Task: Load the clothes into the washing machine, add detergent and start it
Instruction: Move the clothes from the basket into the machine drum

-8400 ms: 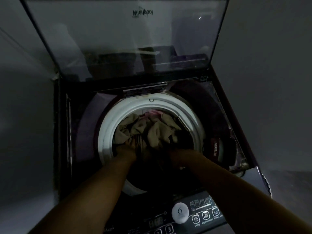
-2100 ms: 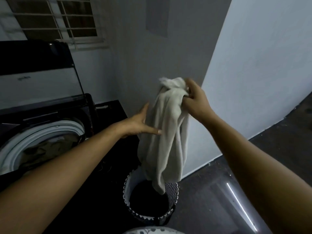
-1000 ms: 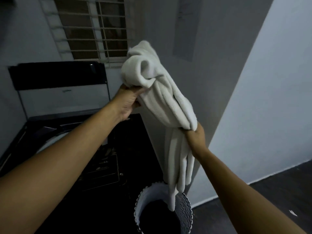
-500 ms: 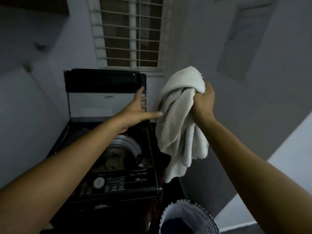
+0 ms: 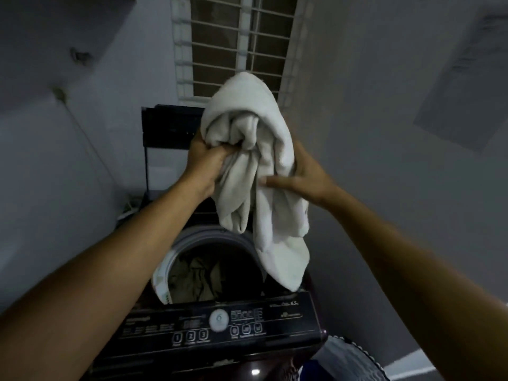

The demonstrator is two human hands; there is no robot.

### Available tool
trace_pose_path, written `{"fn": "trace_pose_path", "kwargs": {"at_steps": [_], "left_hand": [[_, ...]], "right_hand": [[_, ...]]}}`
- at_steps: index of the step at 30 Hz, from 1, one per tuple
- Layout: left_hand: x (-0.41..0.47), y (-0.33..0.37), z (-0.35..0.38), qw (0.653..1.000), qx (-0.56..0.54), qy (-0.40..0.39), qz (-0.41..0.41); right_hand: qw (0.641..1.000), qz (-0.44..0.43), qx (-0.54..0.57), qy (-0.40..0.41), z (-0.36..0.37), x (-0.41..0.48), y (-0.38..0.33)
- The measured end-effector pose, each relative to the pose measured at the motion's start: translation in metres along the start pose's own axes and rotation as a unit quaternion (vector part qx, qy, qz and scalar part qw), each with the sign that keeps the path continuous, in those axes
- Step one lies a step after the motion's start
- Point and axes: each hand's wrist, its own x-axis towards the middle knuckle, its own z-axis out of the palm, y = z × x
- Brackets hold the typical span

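Note:
A bunched white towel (image 5: 264, 166) hangs in the air above the open drum (image 5: 192, 246) of the dark top-loading washing machine (image 5: 220, 323). My left hand (image 5: 209, 160) grips a fold of the towel on its left side. My right hand (image 5: 305, 174) holds its right side, thumb pressed across the front and fingers hidden behind the cloth. The towel's lower end dangles over the drum's right rim. Beige and dark clothes (image 5: 198, 279) lie inside the drum. The machine's lid (image 5: 170, 127) stands raised at the back.
A patterned laundry basket (image 5: 351, 361) stands on the floor at the machine's right. The control panel with a round white dial (image 5: 219, 319) faces me. A barred window (image 5: 236, 45) is above the machine; walls close in on both sides.
The towel has moved left from beside the machine to above the drum. My left hand, open half a second ago, now grips the towel. The view has swung toward the machine.

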Motion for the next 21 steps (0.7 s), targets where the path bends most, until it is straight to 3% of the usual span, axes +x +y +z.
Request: {"fn": "trace_pose_path", "kwargs": {"at_steps": [4, 10, 16, 18, 21], "left_hand": [[0.021, 0.004, -0.034, 1.000, 0.008, -0.008, 0.003], [0.024, -0.026, -0.090, 0.991, 0.127, -0.046, -0.024], [0.014, -0.089, -0.143, 0.965, 0.210, -0.096, -0.126], [0.011, -0.113, -0.157, 0.959, 0.218, -0.108, -0.144], [0.004, -0.143, -0.174, 0.932, 0.277, -0.138, -0.190]], "right_hand": [[0.994, 0.101, -0.043, -0.009, 0.053, 0.008, 0.043], [0.978, 0.201, -0.051, 0.013, 0.111, 0.022, 0.084], [0.935, 0.325, 0.120, 0.074, 0.154, 0.002, 0.129], [0.915, 0.362, 0.170, 0.054, 0.159, -0.006, 0.135], [0.899, 0.408, 0.153, 0.049, 0.165, -0.013, 0.154]]}}
